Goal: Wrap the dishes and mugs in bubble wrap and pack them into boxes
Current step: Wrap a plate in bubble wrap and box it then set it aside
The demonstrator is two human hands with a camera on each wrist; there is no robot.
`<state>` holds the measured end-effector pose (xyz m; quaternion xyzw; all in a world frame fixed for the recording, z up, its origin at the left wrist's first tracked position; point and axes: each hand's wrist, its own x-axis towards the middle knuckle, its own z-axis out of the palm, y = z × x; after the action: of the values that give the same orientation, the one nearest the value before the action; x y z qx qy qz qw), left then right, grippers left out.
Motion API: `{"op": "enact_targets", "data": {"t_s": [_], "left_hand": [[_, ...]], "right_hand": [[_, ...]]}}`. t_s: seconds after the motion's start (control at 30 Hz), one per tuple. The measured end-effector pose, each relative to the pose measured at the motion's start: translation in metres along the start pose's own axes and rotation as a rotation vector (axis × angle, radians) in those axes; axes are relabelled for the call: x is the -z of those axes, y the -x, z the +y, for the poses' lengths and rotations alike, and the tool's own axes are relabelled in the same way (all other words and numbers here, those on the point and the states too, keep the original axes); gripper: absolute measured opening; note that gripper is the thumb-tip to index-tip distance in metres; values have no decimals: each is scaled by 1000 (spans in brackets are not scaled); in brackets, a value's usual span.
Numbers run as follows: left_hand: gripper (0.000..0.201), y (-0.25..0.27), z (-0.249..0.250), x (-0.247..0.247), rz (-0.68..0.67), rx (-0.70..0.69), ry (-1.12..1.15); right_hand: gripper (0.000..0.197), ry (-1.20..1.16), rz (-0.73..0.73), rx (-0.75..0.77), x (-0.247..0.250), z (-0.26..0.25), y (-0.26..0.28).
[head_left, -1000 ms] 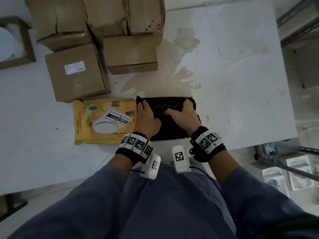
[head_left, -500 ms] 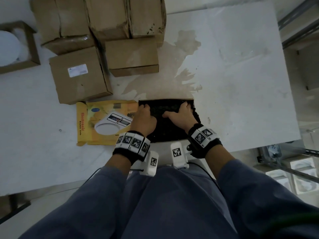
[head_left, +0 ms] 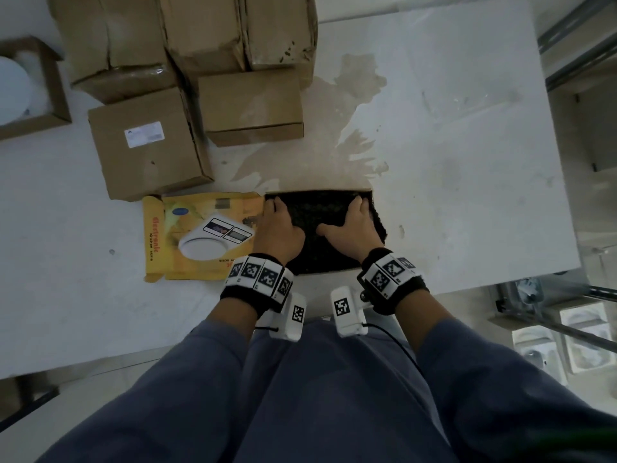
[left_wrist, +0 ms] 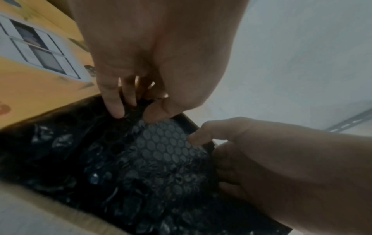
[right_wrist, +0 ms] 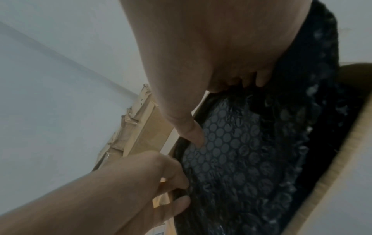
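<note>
A bundle of black bubble wrap (head_left: 320, 212) lies at the near edge of the white table (head_left: 450, 162); what it holds is hidden. My left hand (head_left: 272, 208) grips its far-left corner, thumb and fingers pinching the wrap (left_wrist: 165, 146). My right hand (head_left: 354, 218) curls its fingers over the far-right edge, and its thumb (right_wrist: 193, 132) presses on the bubbles (right_wrist: 241, 151). In both wrist views a tan cardboard edge (left_wrist: 60, 211) runs beside the wrap.
A yellow kitchen-scale box (head_left: 200, 235) touches the bundle's left side. Several closed cardboard boxes (head_left: 147, 145) stand at the far left. An open box with something white (head_left: 20, 88) sits at the left edge. Metal shelving (head_left: 567, 312) stands off the table's right.
The wrap's far-left corner, which stuck up a second ago, now lies flat under my left fingers. Both hands have stayed on the bundle and barely shifted.
</note>
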<state>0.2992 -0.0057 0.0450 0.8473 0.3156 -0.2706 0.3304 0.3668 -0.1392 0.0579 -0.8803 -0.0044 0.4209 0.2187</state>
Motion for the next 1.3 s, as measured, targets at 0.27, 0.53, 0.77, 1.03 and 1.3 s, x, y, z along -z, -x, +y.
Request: {"op": "enact_targets", "data": {"t_s": [0.27,0.53,0.77,1.03,1.3], "left_hand": [[75,-2,8,-2,1,57,-68],[57,17,-11,10,43,42,268],[65,27,-19,-4,-155,164,313],[70,42,-29,-30,13,60,314],[72,36,-35,-12,98,-310,-218]], "right_hand": [[115,75,-44,-66,-9,-8,0],[98,-168,-24,-11,16,3,15],[94,-247,-17,-4,-4,16,19],[88,-266,54,63,-15,24,28],[74,627,239,419,18,39,23]]}}
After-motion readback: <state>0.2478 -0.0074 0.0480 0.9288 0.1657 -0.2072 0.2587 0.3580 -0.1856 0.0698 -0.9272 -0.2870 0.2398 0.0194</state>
